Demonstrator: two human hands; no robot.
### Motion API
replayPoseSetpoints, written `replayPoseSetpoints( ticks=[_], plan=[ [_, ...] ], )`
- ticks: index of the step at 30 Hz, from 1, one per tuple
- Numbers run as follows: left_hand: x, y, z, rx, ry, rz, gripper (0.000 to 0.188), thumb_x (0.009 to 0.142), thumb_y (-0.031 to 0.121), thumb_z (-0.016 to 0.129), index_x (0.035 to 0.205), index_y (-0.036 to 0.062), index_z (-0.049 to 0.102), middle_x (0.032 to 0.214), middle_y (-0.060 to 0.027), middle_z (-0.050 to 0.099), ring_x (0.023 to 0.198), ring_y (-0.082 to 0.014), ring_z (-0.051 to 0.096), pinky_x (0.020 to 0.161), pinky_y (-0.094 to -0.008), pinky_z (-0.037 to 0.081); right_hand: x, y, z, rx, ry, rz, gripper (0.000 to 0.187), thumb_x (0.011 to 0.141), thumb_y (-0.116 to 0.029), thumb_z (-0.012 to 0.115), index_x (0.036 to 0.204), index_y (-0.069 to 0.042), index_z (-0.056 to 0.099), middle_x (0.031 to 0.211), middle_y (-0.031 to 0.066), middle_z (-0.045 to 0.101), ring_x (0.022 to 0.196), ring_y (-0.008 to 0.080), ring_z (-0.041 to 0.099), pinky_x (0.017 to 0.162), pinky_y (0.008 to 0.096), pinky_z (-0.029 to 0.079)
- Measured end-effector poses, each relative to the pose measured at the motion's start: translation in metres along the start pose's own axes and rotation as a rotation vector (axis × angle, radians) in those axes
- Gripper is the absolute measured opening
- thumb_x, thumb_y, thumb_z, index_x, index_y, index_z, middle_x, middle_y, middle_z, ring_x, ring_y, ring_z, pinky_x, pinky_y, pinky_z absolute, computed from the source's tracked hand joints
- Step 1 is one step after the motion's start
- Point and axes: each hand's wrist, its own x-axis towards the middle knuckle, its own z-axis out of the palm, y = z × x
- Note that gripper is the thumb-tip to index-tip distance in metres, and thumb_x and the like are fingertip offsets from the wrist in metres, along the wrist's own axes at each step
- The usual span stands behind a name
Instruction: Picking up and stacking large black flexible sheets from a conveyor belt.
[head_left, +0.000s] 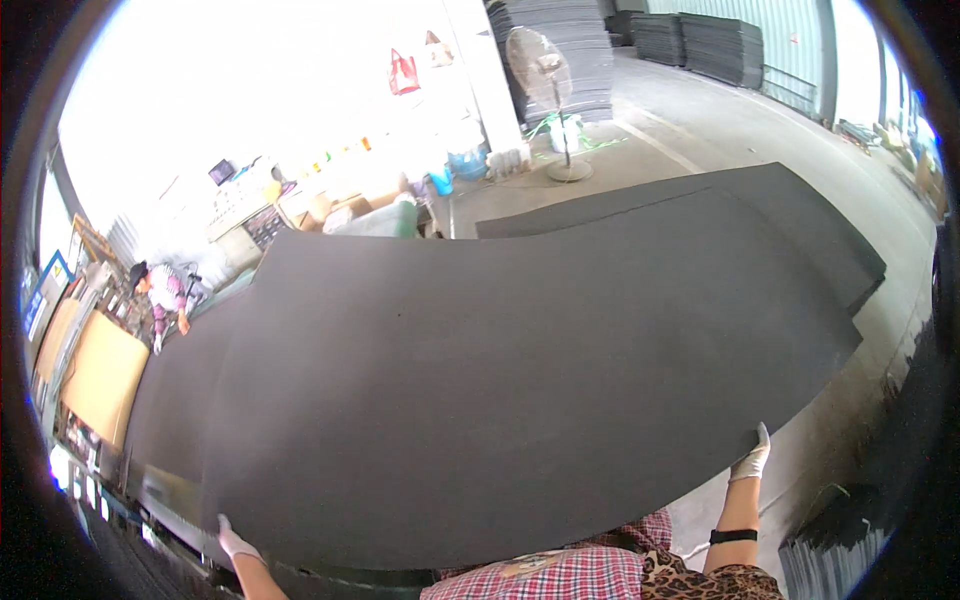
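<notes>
A large, thin black sheet spreads across most of the view, its near edge bowing toward my body. My right hand, in a pale glove, grips the sheet's near right edge, thumb uppermost and the other fingers mostly hidden beneath. At the near left corner, my left hand, also gloved, holds the edge with its thumb side up; its remaining fingers are hidden. Under the far right part lies another black sheet, sticking out past the upper one. A dark surface shows beyond the left edge.
A person stands at the far left end, one hand near the dark surface. Yellowish boards lean at the left. Behind are a standing fan, a blue bucket and tall stacks of grey sheets. More dark sheets lie at lower right.
</notes>
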Motion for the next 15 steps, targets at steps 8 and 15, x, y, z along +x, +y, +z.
replayPoseSetpoints(
  ticks=[8, 15],
  plan=[
    [-0.066, -0.163, 0.015, -0.123, -0.001, -0.214, 0.048, 0.089, 0.027, 0.059, 0.129, 0.004, 0.047, 0.13, -0.0133, 0.051, 0.117, -0.0317, 0.049, 0.098, -0.0511, 0.039, -0.062, 0.053, 0.149, -0.205, -0.243, -0.045, 0.042, 0.079, -0.015, 0.067, 0.117, -0.004, 0.053, 0.112, 0.0124, 0.059, 0.1, 0.0289, 0.058, 0.086, 0.0463, 0.05],
    [-0.067, -0.191, 0.083, -0.231, -0.01, -0.422, 0.048, 0.088, 0.027, 0.062, 0.128, 0.006, 0.046, 0.129, -0.0114, 0.052, 0.118, -0.0312, 0.049, 0.102, -0.0494, 0.037, -0.149, 0.086, 0.236, -0.221, -0.39, -0.077, 0.047, 0.079, -0.013, 0.067, 0.122, -0.006, 0.05, 0.118, 0.0106, 0.056, 0.109, 0.0268, 0.053, 0.094, 0.0451, 0.044]
  ],
)
